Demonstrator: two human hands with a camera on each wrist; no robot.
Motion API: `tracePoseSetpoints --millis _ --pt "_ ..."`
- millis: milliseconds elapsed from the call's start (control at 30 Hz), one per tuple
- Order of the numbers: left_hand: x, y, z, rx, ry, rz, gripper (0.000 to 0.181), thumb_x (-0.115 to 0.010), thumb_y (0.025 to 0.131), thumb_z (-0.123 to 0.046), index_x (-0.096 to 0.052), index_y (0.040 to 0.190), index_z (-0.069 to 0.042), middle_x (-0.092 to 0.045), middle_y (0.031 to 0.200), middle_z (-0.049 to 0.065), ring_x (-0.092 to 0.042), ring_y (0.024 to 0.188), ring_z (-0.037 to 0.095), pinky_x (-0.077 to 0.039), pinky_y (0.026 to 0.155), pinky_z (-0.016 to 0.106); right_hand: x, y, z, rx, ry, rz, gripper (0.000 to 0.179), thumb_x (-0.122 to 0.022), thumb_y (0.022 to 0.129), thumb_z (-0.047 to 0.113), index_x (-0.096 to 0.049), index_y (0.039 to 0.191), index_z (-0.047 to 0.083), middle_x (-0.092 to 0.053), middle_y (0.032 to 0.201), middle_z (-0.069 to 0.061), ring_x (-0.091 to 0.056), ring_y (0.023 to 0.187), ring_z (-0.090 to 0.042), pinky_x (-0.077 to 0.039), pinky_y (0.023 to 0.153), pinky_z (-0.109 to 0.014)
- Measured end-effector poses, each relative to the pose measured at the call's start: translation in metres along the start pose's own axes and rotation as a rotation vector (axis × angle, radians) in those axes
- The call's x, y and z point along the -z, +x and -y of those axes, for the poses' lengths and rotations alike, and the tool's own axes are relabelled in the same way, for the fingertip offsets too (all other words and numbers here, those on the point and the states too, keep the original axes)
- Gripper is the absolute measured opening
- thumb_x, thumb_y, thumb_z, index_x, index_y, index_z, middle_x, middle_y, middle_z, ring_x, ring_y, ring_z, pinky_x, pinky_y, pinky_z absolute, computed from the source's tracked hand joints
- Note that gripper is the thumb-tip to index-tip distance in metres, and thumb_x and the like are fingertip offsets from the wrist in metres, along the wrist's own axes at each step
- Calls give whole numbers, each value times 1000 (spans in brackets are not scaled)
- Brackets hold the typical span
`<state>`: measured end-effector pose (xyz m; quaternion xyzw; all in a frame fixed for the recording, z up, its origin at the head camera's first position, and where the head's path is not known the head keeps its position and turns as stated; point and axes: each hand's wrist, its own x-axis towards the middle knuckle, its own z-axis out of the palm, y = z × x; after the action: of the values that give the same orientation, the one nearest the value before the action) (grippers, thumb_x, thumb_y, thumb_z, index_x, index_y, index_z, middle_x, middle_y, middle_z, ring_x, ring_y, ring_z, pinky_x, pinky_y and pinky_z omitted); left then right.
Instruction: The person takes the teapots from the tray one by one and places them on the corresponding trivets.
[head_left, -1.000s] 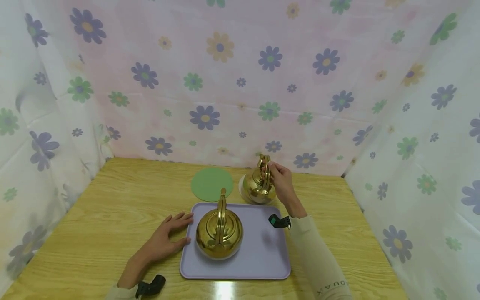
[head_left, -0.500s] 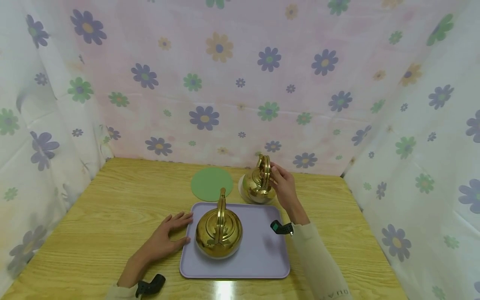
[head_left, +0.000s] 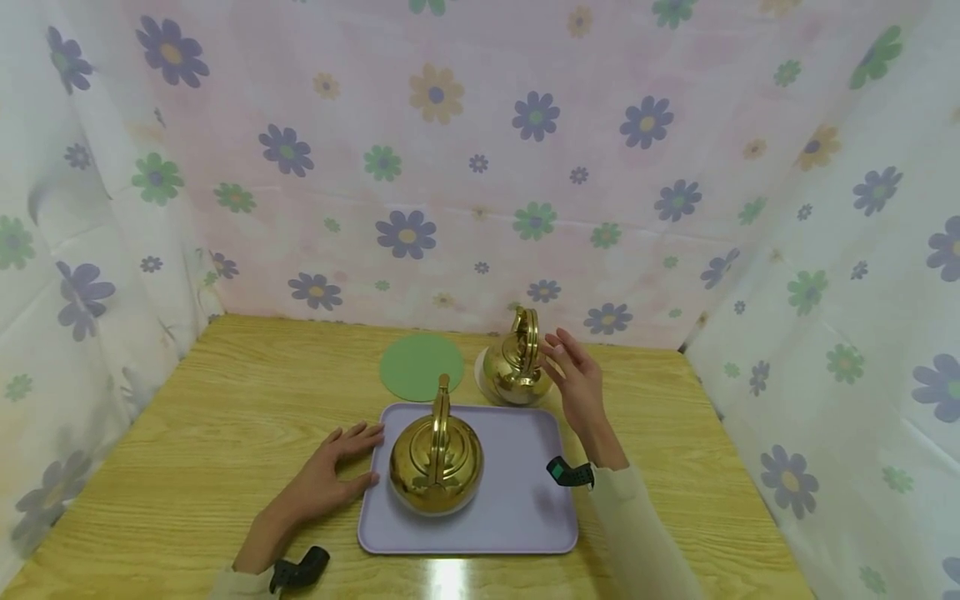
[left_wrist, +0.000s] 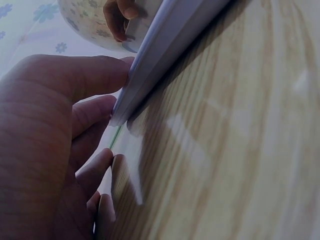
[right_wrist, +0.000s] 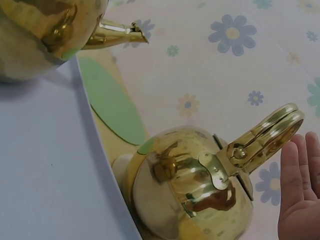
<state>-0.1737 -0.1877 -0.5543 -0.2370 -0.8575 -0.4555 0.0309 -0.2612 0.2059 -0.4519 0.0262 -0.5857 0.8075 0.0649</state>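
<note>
At table (head_left: 277, 392): two gold kettles (head_left: 414, 468) (head_left: 517, 388), one lilac tray (head_left: 525, 508), two hands (head_left: 321, 477) (head_left: 582, 388).

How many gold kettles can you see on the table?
2. The front kettle sits on the purple tray, left of its middle; the back kettle stands on a pale round mat behind the tray, beside the right hand. No others show.

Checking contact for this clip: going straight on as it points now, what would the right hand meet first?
Probably the handle of the far kettle, just beyond the right hand, though depth is unclear.
</note>
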Motion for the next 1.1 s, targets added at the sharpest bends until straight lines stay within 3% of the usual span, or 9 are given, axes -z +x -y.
tracePoseSetpoints --millis 167,333,533,700,800,933,1100 --pt "1 -1 -1 13 -5 2 57 -80 88 -25 -62 140 -8 -54 151 12 -34 145 48 0 123 14 1 -12 5 -18 33 10 45 -51 107 16 -45 151 6 -60 139 -6 -64 121 -13 -48 111 -39" --pt "2 -1 -1 15 -1 1 56 -80 88 -24 -63 139 -7 -54 151 12 -35 145 47 0 121 11 1 -24 9 -51 45 78 52 -52 107 26 -40 155 8 -50 151 -12 -56 134 -21 -49 109 -33" --pt "1 -1 0 14 -4 5 56 -80 88 -24 -63 139 -9 -54 151 11 -36 145 47 0 119 9 0 -35 15 -79 78 184 60 -47 109 29 -29 158 1 -39 158 -21 -56 136 -22 -44 114 -40" --pt "0 0 -1 -8 -15 -5 53 -80 88 -22 -64 137 -8 -56 149 13 -38 143 49 -1 119 8 -2 -46 20 -123 118 284 60 -42 111 26 -23 158 -5 -42 156 -20 -56 135 -22 -46 113 -39" --pt "0 -1 -2 -8 -17 -9 53 -80 88 -22 -65 137 -8 -57 148 13 -38 143 49 -1 118 6 -5 -52 22 -149 148 353 58 -39 112 23 -21 157 -8 -52 149 -13 -56 135 -24 -48 111 -39" --pt "0 -1 -2 0 -14 -7 53 -80 88 -22 -65 137 -9 -57 148 12 -38 143 48 0 118 7 -7 -58 23 -165 170 423 51 -36 112 20 -30 153 -9 -63 137 -3 -60 131 -22 -50 108 -39" --pt "1 -1 -3 5 -15 -4 53 -80 88 -23 -64 138 -8 -56 148 12 -38 144 48 -1 119 7 -11 -64 20 -188 187 521 41 -34 113 18 -51 145 0 -64 138 -5 -61 130 -24 -52 107 -40"
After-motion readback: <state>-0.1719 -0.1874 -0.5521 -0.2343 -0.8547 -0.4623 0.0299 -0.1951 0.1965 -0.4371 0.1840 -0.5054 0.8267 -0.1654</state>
